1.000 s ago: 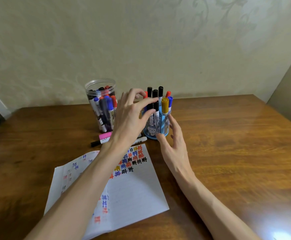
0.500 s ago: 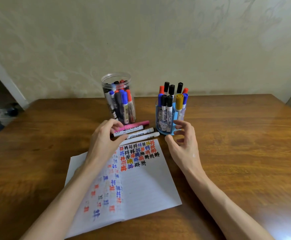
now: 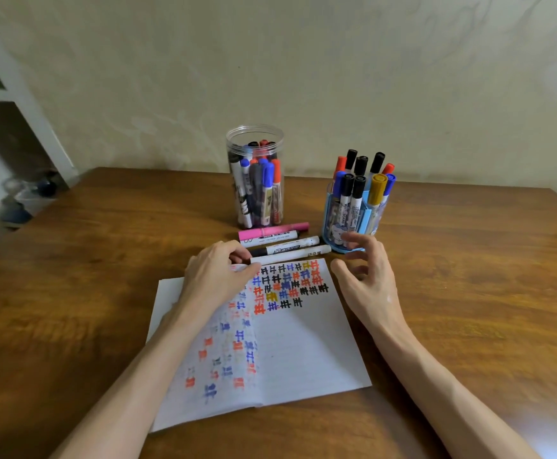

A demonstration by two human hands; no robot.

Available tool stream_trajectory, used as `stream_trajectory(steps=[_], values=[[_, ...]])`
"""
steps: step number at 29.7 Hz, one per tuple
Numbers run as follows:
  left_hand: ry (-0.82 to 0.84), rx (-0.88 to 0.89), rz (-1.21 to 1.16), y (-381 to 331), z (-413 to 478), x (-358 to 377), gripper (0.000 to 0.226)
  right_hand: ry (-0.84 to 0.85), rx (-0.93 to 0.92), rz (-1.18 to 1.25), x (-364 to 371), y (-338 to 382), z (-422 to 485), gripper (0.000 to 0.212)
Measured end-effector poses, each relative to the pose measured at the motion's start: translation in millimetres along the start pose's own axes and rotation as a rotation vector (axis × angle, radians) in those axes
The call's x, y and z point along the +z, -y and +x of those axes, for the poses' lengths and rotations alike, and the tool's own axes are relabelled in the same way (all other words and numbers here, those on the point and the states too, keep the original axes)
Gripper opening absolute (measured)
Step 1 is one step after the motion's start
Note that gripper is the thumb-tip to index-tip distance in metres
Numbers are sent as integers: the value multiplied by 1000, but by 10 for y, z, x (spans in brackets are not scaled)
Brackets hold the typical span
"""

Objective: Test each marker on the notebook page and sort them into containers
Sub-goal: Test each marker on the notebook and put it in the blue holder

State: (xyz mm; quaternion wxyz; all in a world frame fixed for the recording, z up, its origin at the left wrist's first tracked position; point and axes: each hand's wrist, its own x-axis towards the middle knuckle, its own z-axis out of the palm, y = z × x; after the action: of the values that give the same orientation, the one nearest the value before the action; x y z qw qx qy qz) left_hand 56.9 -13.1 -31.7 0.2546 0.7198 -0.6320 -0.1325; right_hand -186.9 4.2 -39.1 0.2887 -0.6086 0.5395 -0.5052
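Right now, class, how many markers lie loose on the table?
4, side by side between the jar and the notebook: a pink marker farthest, then three white ones, the nearest by the left hand. The hand may hide another.

Two hands show: a left hand (image 3: 217, 276) and a right hand (image 3: 366, 276). One open notebook (image 3: 303, 352) lies under the left fingers. Four loose markers (image 3: 283, 248) lie just past the left fingertips: one pink marker (image 3: 264, 231) and three white, the nearest white marker (image 3: 293, 255) ending between left thumb and fingers. There are two containers: one clear jar (image 3: 254, 134), its markers too crowded to count, and one blue holder (image 3: 366, 217) by the right fingertips, showing ten caps: five black, two red, two blue, one yellow.
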Motion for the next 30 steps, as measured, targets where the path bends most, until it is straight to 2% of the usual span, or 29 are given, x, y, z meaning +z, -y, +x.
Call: stream_trajectory(steps=[3,7,10,12,14,18,21,25,30], values=[[-15,58,-65,22,-38,7,20,15,-9,-7,-1,1,-2,35],[-121,126,-123,43,-104,-51,16,3,-21,-75,-13,-15,23,13],[-165,131,-202,32,-94,-132,12,77,20,-37,-8,20,13,17],[-136,150,-273,-24,-109,-180,10,172,54,72,17,79,-19,20],[-73,206,-330,-98,-150,-208,8,234,90,207,48,132,-58,35],[63,343,-343,-205,-238,-195,16,178,175,414,38,203,-79,40],[146,370,-336,-257,-283,-135,21,151,187,456,15,220,-80,37],[194,420,-292,-301,-320,-77,48,164,160,470,26,226,-91,31],[188,486,-282,-321,-359,-49,28,223,65,412,57,188,-116,28]])
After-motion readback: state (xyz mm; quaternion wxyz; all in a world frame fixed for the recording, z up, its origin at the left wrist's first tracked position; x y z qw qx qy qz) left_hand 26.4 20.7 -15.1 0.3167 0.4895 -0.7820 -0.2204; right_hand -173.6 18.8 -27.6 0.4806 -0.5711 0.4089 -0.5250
